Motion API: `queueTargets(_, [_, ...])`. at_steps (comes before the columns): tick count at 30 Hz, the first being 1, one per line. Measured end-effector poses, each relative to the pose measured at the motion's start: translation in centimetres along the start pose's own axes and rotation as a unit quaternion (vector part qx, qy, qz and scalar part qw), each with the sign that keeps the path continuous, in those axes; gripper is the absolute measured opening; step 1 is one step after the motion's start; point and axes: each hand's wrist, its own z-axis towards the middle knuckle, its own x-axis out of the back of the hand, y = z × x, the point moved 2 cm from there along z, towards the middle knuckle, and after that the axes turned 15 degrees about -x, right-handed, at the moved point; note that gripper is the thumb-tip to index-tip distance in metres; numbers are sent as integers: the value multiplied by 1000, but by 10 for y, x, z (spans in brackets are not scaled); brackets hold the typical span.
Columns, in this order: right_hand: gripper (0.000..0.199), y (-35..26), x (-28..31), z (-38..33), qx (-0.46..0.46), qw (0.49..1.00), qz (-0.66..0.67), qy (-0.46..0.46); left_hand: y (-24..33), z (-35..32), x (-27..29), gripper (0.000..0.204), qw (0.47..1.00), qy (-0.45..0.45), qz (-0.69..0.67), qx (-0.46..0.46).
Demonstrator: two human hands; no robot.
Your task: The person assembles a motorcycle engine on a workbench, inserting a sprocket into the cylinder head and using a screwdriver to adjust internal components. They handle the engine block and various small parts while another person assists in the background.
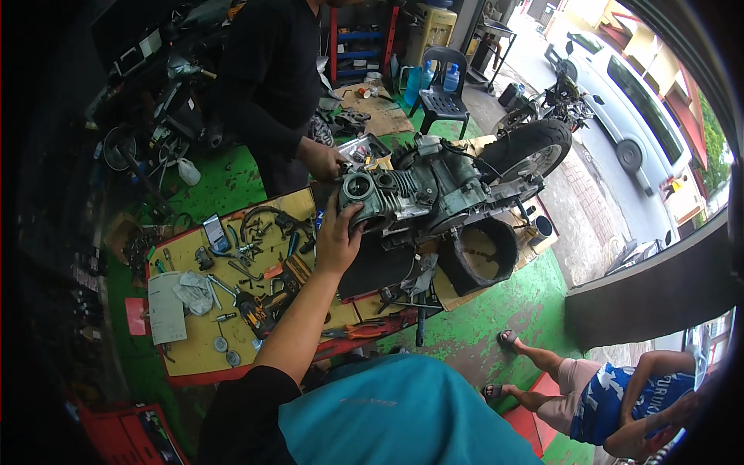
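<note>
My left hand (341, 231) grips the near end of a grey motorcycle engine (457, 186), its fingers curled over the cylinder head (363, 190). Round openings show on top of that head, and cooling fins run behind it. The engine lies on its side across the workbench (186, 256). A co-worker in dark clothing stands opposite, and that person's hand (319, 159) is at the far edge of the same cylinder head; what it holds, if anything, is hidden. No part of my right hand shows.
Hand tools, a cordless drill (254, 310), pliers (353, 331), a phone (215, 232) and a paper sheet (167, 306) lie on the bench. A black bin (480, 256) and a wheel (535, 155) are at the right. Another person (620, 395) sits at lower right; a chair (443, 89) stands beyond.
</note>
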Motion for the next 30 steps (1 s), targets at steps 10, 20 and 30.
queueTargets(10, [66, 55, -13, 35, 37, 999, -1, 4, 5, 3, -1, 58, 1000, -12, -8, 16])
queueTargets(20, [65, 40, -15, 9, -11, 1000, 9, -2, 6, 2, -1, 59, 999, -24, -9, 30])
queueTargets(30, [68, 32, -2, 9, -11, 1000, 6, -6, 1, -4, -3, 55, 998, -31, -12, 51])
